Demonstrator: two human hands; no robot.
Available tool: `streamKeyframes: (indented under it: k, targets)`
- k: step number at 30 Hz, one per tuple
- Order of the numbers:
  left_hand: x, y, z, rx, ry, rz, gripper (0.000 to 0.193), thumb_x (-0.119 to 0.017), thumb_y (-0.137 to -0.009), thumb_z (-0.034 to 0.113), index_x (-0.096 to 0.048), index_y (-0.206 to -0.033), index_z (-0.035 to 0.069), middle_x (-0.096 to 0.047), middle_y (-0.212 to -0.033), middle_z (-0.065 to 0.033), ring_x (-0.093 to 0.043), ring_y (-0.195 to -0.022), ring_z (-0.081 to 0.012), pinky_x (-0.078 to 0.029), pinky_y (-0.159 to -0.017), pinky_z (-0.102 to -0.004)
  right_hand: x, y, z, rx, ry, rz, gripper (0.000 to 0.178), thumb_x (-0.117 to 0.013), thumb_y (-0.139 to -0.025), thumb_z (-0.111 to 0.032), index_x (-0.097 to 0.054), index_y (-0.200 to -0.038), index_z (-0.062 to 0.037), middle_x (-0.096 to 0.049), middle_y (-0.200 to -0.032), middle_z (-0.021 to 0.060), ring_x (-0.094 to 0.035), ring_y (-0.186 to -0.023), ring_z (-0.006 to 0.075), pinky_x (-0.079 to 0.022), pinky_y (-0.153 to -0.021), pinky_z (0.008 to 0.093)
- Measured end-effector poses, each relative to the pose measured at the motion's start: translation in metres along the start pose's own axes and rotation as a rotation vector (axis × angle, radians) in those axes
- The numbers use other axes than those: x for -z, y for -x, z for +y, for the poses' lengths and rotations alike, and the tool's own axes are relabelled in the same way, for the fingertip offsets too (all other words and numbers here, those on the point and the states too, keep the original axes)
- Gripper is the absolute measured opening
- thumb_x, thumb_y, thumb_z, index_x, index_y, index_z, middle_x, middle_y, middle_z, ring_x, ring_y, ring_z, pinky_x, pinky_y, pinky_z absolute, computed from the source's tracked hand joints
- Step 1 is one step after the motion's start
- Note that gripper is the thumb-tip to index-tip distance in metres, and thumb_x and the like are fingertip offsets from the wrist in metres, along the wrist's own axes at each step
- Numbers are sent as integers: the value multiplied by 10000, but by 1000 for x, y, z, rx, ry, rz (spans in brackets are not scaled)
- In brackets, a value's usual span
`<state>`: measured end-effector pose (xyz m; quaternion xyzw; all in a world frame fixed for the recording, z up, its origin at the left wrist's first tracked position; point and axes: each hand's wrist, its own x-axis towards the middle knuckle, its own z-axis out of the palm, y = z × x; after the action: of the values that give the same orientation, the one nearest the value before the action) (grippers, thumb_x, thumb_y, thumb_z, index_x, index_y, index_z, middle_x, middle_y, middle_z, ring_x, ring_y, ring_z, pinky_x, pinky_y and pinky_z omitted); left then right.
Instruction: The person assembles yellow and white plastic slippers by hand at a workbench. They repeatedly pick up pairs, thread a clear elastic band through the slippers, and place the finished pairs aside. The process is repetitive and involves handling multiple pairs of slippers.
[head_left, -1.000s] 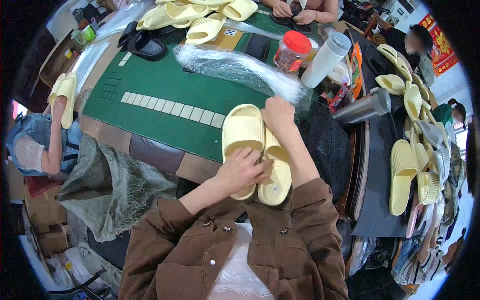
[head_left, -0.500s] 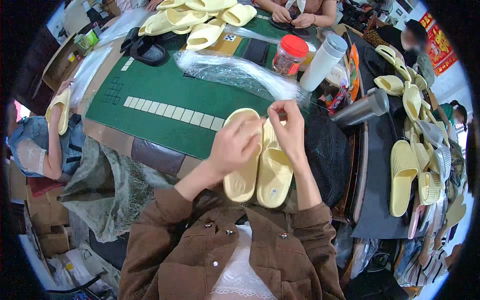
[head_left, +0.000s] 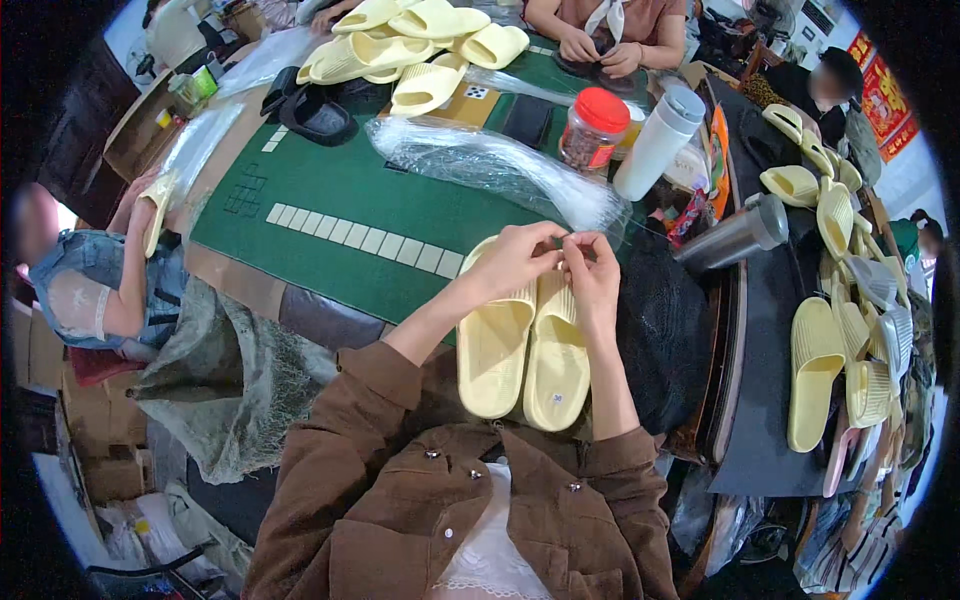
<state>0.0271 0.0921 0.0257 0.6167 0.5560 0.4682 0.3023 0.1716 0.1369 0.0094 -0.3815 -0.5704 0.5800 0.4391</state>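
A pair of pale yellow slide slippers lies side by side in front of me, the left slipper (head_left: 491, 365) and the right slipper (head_left: 560, 365), toes pointing away. Above their toe ends my left hand (head_left: 515, 262) and my right hand (head_left: 592, 275) meet, thumb and forefinger of each pinched together. What sits between the fingertips is too small to make out. The left hand covers part of the left slipper's strap. Just beyond my hands lies a sheaf of clear plastic bags (head_left: 480, 165) on the green mat (head_left: 330, 190).
A row of white tiles (head_left: 350, 235) crosses the mat. Yellow slippers (head_left: 375, 55) are piled at the back, beside black slippers (head_left: 318, 118). A red-lidded jar (head_left: 595, 130), white bottle (head_left: 660, 140) and steel tumbler (head_left: 735, 235) stand right. More slippers lie on the dark side table (head_left: 750, 420). Co-workers sit around.
My left hand has moved right and forward, bringing its fingertips against my right hand's. The view has shifted slightly. At left, a co-worker's yellow slipper has turned.
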Motion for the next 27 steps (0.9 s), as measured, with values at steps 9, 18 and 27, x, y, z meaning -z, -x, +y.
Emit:
streamKeyframes:
  k: [9, 18, 27]
  targets:
    - [1, 6, 1, 16, -64, 107, 180, -621, -912, 123, -650, -1034, -6, -632, -724, -51, -539, -624, -90, -444, -579, -284, 2, -2, 8, 37, 3, -42, 153, -558, -972, -120, -630, -1031, 2, -618, -827, 9, -550, -679, 62, -465, -624, 214]
    - [3, 10, -3, 65, -42, 172, 236, -528, -978, 159, -649, -1093, -7, -690, -883, -116, -593, -714, -132, -472, -656, -299, -6, 7, 0, 219, 170, -67, 533, -421, -976, 20, -225, -1466, -55, -654, -989, 110, -625, -760, 133, -513, -691, 256]
    - [-2, 13, -3, 7, 72, 262, 243, -521, -985, 137, -657, -1145, 15, -700, -900, -87, -570, -746, -57, -469, -655, -262, -14, 10, 1, 256, -160, -112, 531, -416, -971, 74, -161, -1425, -30, -615, -1116, 203, -672, -927, 228, -565, -848, 335]
